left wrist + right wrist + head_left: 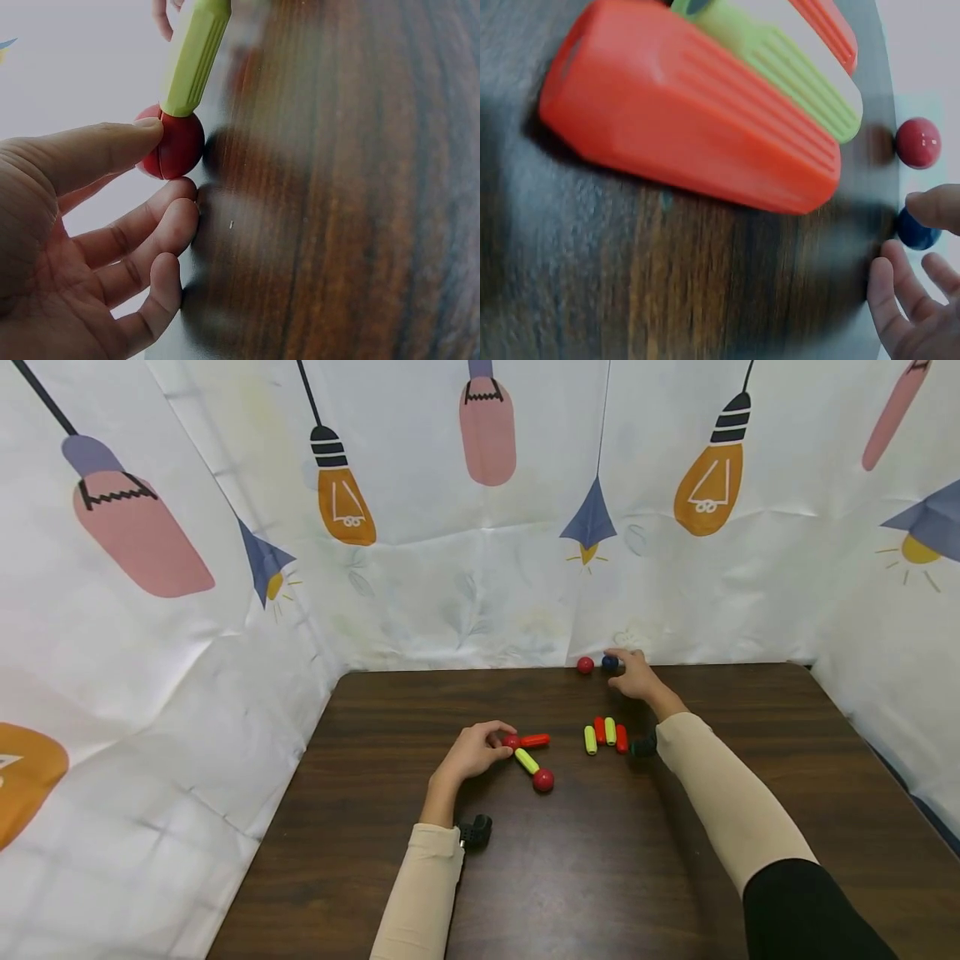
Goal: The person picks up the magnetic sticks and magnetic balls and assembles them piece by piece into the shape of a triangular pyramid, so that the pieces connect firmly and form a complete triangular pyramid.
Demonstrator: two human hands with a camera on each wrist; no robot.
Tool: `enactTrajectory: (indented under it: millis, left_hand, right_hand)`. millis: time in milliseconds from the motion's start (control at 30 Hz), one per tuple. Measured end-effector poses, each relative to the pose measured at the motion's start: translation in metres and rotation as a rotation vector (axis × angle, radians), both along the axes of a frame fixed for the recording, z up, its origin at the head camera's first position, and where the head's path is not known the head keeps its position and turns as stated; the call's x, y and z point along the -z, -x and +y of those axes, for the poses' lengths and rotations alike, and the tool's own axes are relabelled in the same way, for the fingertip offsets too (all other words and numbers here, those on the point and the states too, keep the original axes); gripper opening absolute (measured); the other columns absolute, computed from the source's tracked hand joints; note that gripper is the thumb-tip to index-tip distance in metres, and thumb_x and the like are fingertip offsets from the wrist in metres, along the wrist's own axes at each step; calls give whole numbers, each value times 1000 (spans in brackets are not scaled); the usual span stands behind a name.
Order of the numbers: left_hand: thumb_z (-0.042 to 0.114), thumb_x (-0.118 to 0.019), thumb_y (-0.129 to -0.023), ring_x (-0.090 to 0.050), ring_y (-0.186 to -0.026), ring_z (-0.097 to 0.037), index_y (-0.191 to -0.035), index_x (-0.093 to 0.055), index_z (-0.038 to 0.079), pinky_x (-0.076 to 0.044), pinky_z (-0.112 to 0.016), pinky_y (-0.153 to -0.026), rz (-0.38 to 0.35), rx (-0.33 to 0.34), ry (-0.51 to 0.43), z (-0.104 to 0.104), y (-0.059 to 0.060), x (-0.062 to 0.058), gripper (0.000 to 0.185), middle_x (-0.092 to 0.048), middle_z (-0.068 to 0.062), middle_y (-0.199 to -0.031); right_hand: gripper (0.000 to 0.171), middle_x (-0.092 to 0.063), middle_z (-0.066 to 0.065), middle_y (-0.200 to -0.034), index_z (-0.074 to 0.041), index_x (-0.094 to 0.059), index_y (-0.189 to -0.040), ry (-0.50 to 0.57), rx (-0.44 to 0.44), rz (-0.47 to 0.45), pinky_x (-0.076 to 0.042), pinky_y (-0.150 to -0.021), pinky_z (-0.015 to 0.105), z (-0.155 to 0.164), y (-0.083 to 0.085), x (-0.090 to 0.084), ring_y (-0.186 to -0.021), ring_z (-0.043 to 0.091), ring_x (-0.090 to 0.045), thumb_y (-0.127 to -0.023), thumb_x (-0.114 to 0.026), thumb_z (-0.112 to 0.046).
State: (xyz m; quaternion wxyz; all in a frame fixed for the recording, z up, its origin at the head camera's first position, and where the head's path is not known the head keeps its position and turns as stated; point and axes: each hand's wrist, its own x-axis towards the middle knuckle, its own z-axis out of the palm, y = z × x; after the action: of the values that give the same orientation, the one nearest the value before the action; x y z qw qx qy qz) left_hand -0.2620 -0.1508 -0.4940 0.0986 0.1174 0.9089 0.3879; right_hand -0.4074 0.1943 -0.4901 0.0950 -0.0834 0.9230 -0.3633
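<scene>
My left hand (474, 752) pinches a red ball (180, 146) between thumb and fingers, just over the wooden table. A yellow-green stick (196, 60) is joined to that ball, and its other end meets a second red ball (543, 780). Also extending from the held ball is a red stick (535, 741). At the table's far edge, my right hand (639, 678) reaches round a dark blue ball (610, 663), index finger past its far side. In the right wrist view the thumb overlaps this blue ball (917, 231); in the head view it stands slightly nearer than the ball.
Left of the blue ball lies another red ball (585, 665). Below the right forearm, loose red sticks (622, 738) and yellow-green sticks (590, 741) lie side by side. A white patterned cloth (480, 602) hangs behind the far edge of the table (420, 693).
</scene>
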Motion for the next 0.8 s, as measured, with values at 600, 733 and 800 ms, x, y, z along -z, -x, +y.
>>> enactTrajectory:
  millis: [600,733,800]
  left_hand:
    - [20,-72,-97,-56,-71,-17,-126,-70,22,-45,-30,-64,0,-6,4,2,0,-1,29,-67,-4,-89]
    - [20,-72,-97,-56,-71,-17,-125,-70,23,-45,-30,-64,-1,-9,5,2,0,0,28,-67,-4,-89]
    - [19,-72,-97,-56,-71,-18,-125,-70,23,-45,-30,-65,-1,-10,6,1,0,0,28,-67,-4,-90]
  right_hand:
    - [44,-40,31,-151,-2,-55,-138,16,-11,9,-40,-105,57,21,-12,3,-129,45,-42,-95,-53,6]
    - [41,-44,30,-146,-3,-54,-140,71,-31,-1,-48,-88,46,26,-17,5,-113,41,-53,-100,-55,2]
    - [41,-46,29,-144,-2,-53,-141,110,-55,-3,-54,-85,43,27,-19,6,-107,38,-61,-101,-57,2]
